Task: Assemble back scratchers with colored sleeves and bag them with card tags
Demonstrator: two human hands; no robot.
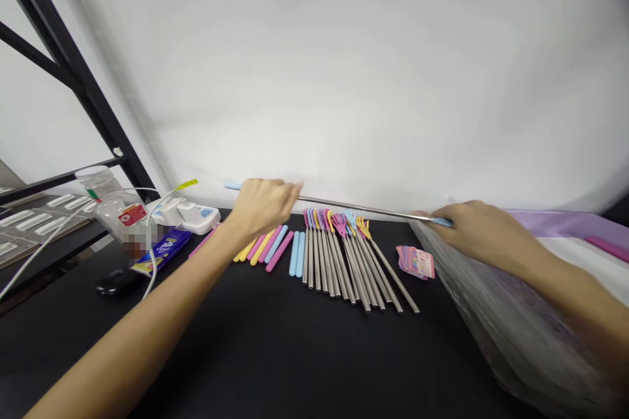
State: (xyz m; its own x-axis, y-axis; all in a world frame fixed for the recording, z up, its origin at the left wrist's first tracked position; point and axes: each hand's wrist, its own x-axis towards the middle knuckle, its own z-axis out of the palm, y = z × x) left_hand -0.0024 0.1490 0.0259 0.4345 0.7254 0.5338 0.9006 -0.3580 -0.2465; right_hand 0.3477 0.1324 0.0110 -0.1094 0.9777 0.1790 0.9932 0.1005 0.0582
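A metal back scratcher [354, 205] is stretched out between my hands above the table. My left hand [268, 201] is wrapped round its light blue handle, whose tip sticks out to the left. At the other end, my right hand [466, 226] grips the blue head, mostly covered by the fingers. Below lies a row of metal back scratcher rods [344, 268] with pink, purple, blue and yellow claw heads pointing to the wall. Left of them are two loose blue handles [297, 254] and several pink, yellow and blue handles [265, 247], partly behind my left forearm.
A small stack of printed cards [416, 262] lies right of the rods. Clear plastic bags [491, 321] cover the right side. At left are a plastic bottle [105, 200], a purple packet [167, 250], a white power strip [209, 219], cables and a black mouse [116, 282].
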